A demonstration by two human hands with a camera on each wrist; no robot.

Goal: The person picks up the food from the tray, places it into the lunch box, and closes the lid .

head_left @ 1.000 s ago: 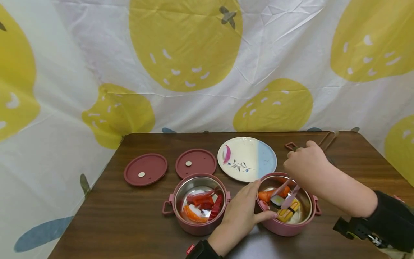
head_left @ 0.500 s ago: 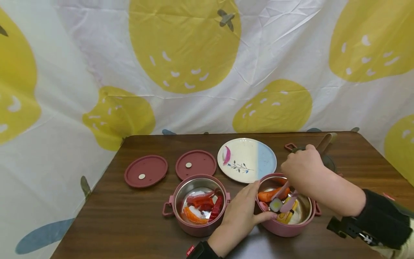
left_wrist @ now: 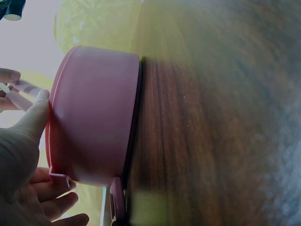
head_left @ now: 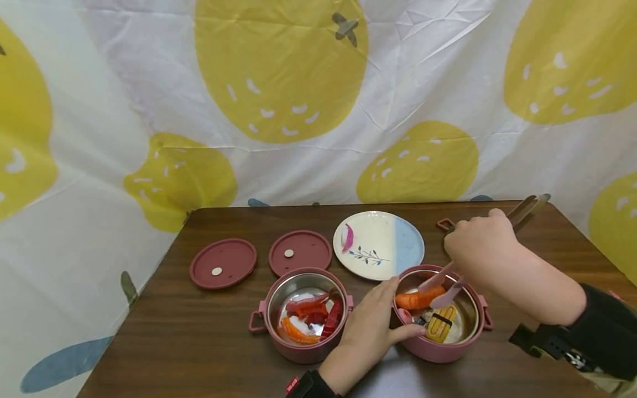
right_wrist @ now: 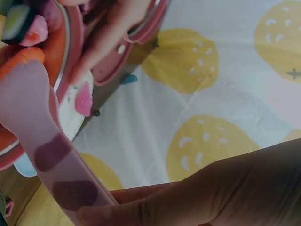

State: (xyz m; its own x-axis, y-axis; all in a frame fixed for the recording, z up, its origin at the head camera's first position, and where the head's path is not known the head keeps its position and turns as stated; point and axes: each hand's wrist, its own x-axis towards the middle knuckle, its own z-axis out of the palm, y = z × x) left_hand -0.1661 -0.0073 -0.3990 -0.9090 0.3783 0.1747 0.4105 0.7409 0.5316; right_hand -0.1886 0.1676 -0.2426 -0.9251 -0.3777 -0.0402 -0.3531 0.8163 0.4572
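Observation:
My right hand (head_left: 483,243) holds pink tongs (head_left: 448,296), whose spread tips reach into the right pink pot (head_left: 433,352). In the right wrist view, one tong tip (right_wrist: 26,94) overlaps an orange food piece. Inside that pot are an orange carrot-shaped piece (head_left: 420,298), a yellow block with a black band (head_left: 440,324) and a partly hidden dark sushi roll (head_left: 423,317). My left hand (head_left: 370,323) rests against the pot's left side, fingers extended and thumb at the near rim. In the left wrist view, the thumb (left_wrist: 35,115) touches the pot's upper edge.
A second pink pot (head_left: 308,354) with red and orange food pieces stands left of my left hand. Behind lie two dark pink lids (head_left: 224,263) and a plate (head_left: 373,221) bearing a pink-and-white piece. A dark pan with a square-ended handle (head_left: 445,223) is mostly hidden behind my right hand.
My right hand has risen slightly rightward with the tongs. Their tips have left the sushi roll, which now lies lower beside the yellow block. My left hand has stayed at the pot.

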